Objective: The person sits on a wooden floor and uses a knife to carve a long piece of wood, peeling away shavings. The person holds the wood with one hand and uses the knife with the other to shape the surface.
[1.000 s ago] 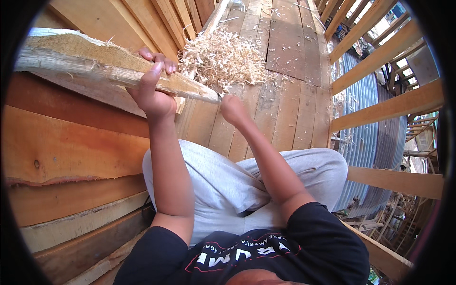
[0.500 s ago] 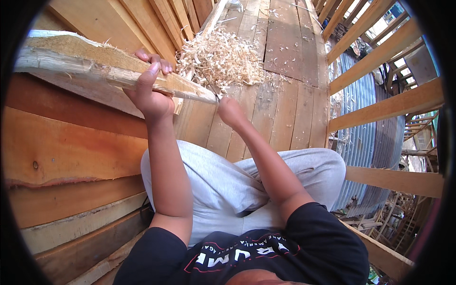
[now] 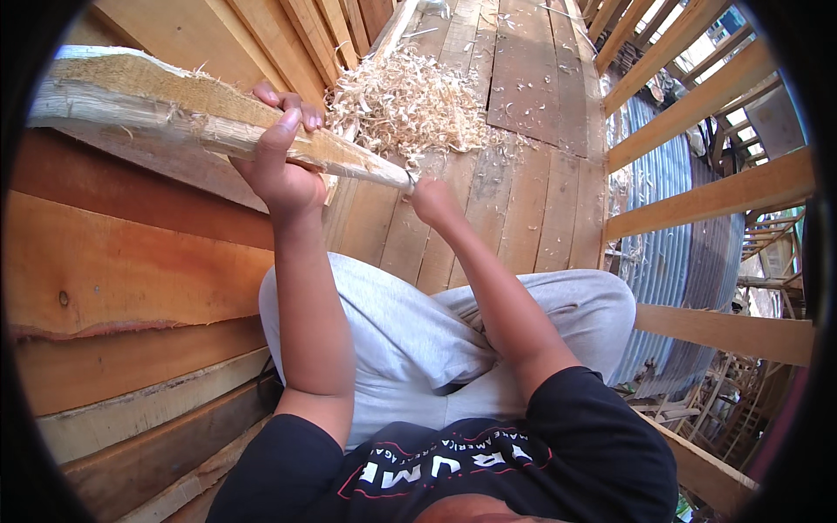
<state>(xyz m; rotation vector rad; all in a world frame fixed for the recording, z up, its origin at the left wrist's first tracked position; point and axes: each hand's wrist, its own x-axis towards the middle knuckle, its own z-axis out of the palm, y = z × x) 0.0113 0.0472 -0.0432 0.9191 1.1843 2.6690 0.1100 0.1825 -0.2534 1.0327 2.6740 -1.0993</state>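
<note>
A long, pale piece of wood, rough and tapering, slants across the upper left. My left hand is wrapped round it partway along, thumb on the near side and fingers over the far side. At its narrow right end is my right hand, closed in a fist. A knife with a thin dark blade shows just at that end, against the wood; its handle is hidden inside my right fist.
A heap of curled wood shavings lies on the plank floor beyond my hands. Stacked boards line the left side. On the right stands a wooden slat railing, with corrugated metal sheeting outside it.
My right hand and the knife have shifted slightly right, to the very tip of the wood. The blade stands out less. My left hand keeps its hold, almost unmoved.
</note>
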